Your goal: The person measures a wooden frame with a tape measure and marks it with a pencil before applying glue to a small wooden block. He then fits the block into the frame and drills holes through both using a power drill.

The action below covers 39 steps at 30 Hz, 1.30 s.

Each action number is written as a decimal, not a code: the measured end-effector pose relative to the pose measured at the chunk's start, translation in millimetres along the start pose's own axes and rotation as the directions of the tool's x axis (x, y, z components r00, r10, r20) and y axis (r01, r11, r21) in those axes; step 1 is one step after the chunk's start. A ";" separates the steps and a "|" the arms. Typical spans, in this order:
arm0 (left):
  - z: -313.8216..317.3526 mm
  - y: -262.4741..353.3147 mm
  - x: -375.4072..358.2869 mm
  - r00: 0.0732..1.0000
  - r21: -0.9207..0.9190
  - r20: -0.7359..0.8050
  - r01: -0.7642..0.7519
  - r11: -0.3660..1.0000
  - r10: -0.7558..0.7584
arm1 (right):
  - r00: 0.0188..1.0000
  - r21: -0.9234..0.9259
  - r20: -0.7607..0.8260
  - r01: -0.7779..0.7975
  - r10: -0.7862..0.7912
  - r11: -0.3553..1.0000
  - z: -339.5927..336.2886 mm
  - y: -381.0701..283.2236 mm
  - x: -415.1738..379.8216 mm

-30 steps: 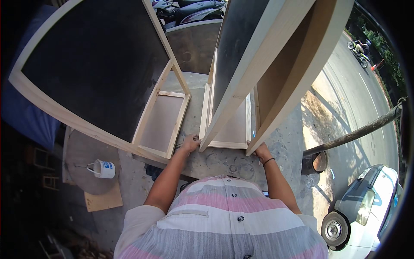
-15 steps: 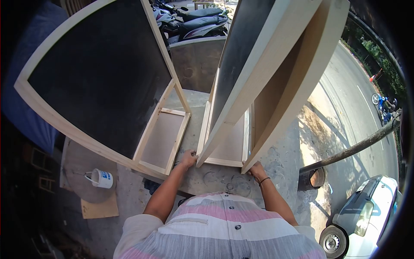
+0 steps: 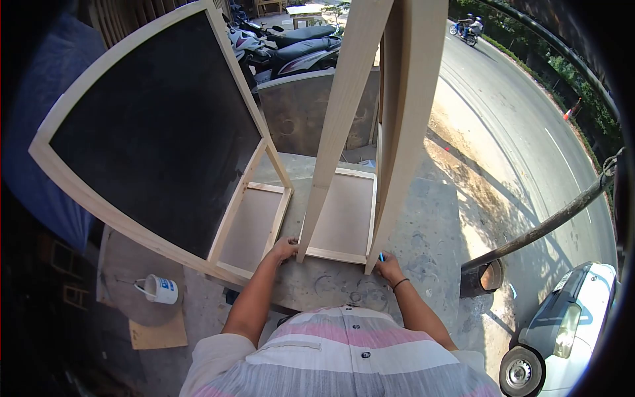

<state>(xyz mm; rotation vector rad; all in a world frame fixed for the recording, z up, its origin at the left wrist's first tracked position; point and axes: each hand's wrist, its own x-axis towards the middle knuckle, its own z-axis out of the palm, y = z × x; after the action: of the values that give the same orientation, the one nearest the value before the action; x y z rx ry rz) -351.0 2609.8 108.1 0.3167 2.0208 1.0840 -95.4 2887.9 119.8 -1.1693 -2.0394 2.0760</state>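
Observation:
A tall pale wooden A-frame board stand [image 3: 340, 132] stands upright on the grey worktable, a flat panel between its lower rails. My left hand [image 3: 286, 249] is at the foot of its left leg, fingers closed against the wood. At the foot of the right leg is my right hand [image 3: 390, 266], its fingers closed around a small blue stick-like thing [image 3: 381, 257], mostly hidden. To the left stands a second stand with a blackboard [image 3: 159, 126] in a pale wooden frame.
The worktable [image 3: 423, 225] carries both stands. A white bucket [image 3: 161, 290] sits on a lower round surface at left. Parked motorcycles [image 3: 304, 49] stand behind a brown board [image 3: 297, 109]. At right are a slanting pole [image 3: 542, 228], a parked vehicle [image 3: 575, 317] and a road.
The nearer stand has turned and tilted left, showing its front edges more than its black face. Both hands have stayed at its feet. Blue now shows at my right fingers.

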 end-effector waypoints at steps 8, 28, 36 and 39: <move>5.4 -5.7 9.2 0.990 0.109 -0.114 -0.071 0.992 0.083 | 1.000 -0.008 -0.022 0.009 -0.010 1.000 -0.3 0.2 -3.6; 54.3 -47.0 -72.2 0.741 0.129 -0.639 -0.159 0.979 0.205 | 0.960 -0.092 -0.189 0.191 -0.206 0.977 -28.0 39.4 -59.0; 124.7 -89.5 -190.7 0.702 0.123 -0.662 -0.246 0.961 0.264 | 0.987 0.021 -0.007 0.158 -0.158 0.987 -33.8 70.1 -118.9; 148.0 -101.2 -223.9 0.714 0.141 -0.653 -0.213 0.967 0.252 | 0.991 -0.044 0.089 0.108 -0.104 0.993 -21.3 66.2 -131.5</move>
<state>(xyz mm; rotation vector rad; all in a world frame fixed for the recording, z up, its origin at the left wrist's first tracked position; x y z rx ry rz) -80.9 2513.6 102.5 0.2306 2.7113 1.4487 42.0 2831.8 129.7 -0.9693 -2.1493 2.0736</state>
